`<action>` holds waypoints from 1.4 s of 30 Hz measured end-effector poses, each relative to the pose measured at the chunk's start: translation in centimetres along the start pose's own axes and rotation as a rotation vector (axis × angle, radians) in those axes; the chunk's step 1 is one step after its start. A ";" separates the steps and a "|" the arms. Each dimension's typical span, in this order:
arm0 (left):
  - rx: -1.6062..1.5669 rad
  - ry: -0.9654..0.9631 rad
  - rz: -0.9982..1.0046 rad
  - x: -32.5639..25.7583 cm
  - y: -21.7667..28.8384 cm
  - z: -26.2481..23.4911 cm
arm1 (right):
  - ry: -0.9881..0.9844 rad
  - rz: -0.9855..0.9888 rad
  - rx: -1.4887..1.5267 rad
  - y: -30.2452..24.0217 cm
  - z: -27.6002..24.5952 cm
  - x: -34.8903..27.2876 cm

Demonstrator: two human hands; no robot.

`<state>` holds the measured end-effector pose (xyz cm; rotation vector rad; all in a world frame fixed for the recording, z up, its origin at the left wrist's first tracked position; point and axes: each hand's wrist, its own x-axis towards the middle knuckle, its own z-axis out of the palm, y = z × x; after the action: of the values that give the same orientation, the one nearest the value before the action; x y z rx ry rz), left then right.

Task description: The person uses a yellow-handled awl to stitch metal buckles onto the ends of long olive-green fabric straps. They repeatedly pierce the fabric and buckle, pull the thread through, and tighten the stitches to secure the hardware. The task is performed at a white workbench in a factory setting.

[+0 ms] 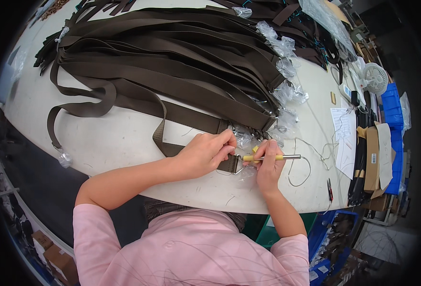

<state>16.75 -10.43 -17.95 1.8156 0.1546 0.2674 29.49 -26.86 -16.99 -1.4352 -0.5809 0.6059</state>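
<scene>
My left hand [202, 155] is closed in a pinch just above the end of a dark brown webbing strap [227, 165]. What its fingertips hold, if anything, is too small to make out. A metal ring [239, 168] is fitted at that strap end, with clear plastic beside it. In my right hand [269, 175] is a pen-shaped tool [287, 157], yellow along its grip and silver at its right end. It lies nearly level, its left end close to the ring. Behind both hands, a large bundle of similar straps [172, 62] spreads across the white table [124, 128].
Plastic-wrapped buckles [286, 90] line the bundle's right end. Thin cord [310, 167] curls right of my right hand. Small snips [329, 190] lie near the table's front edge. Farther right are paper sheets [344, 138], a cardboard box [373, 159], blue bins [392, 107] and a white fan [375, 76].
</scene>
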 end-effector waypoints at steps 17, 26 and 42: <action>0.100 0.017 0.049 0.1 -0.2 0.2 | -0.055 -0.044 -0.139 0.9 -0.2 0.0; -0.110 0.025 -0.153 0.1 1.0 -0.6 | 0.075 -0.054 -0.066 -0.2 0.0 0.2; 0.453 -0.014 0.226 -0.2 -0.6 0.0 | -0.001 0.063 -0.126 -0.2 0.2 0.0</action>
<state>16.62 -10.31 -18.53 2.2884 -0.0034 0.4032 29.35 -26.76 -16.77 -1.5768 -0.5851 0.6289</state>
